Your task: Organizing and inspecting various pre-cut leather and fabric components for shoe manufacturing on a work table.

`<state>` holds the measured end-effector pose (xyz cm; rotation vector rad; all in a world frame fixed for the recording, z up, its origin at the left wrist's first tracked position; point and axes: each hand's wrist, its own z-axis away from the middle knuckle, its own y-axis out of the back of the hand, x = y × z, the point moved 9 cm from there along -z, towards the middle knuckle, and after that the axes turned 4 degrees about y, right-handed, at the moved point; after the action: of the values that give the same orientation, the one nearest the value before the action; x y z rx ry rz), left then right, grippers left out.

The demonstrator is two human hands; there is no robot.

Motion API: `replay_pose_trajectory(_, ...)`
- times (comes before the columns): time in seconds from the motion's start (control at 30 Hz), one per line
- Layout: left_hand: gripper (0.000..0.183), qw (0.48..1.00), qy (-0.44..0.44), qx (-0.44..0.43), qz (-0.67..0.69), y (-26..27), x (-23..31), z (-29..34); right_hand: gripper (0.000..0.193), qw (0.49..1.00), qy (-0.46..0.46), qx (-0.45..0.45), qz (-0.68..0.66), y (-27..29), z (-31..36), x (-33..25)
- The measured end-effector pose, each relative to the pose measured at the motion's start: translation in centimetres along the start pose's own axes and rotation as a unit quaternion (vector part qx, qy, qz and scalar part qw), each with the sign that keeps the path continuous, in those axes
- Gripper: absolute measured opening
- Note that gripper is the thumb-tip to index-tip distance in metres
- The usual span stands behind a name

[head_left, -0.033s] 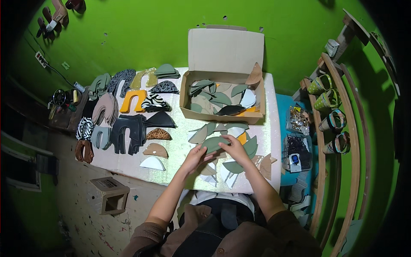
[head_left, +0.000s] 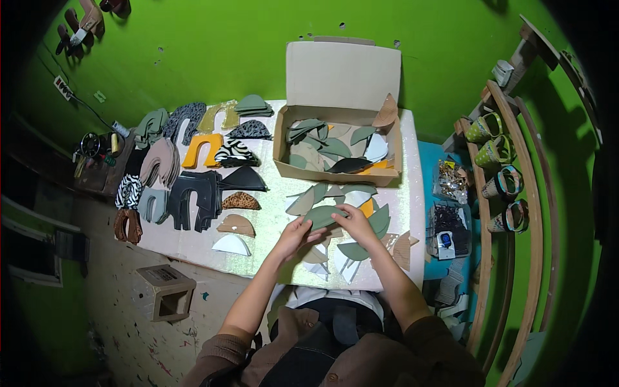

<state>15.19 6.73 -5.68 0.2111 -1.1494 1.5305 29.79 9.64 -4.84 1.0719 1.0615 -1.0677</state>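
in the head view, the left hand [head_left: 293, 238] and right hand [head_left: 354, 224] both grip a muted-green, curved-edged flat sheet piece [head_left: 324, 216] at opposite ends, on the near side of the open brown cardboard box [head_left: 309, 172]. below the box, loose green, white, tan and yellow cut pieces [head_left: 353, 251] are scattered over the pale, shiny tabletop [head_left: 271, 222]; left of it lie stacked black arch-shaped pieces [head_left: 193, 200] and spotted brown half-moon pieces [head_left: 240, 200].
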Motion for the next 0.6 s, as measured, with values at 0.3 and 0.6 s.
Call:
replay_pose_trajectory(0.3, 0.017, 0.977, -0.032, 0.077, -0.195, 6.6, 8.4, 1.1, 0.022, 0.997, 0.076, -0.006, -0.003, -4.4, -4.1, -5.2)
replay_pose_trajectory(0.6, 0.017, 0.942, -0.179, 0.112, -0.261, 12.9, 22.2, -0.8, 0.017, 0.961, 0.196, 0.002, 0.194, -9.2, -13.2, -16.3)
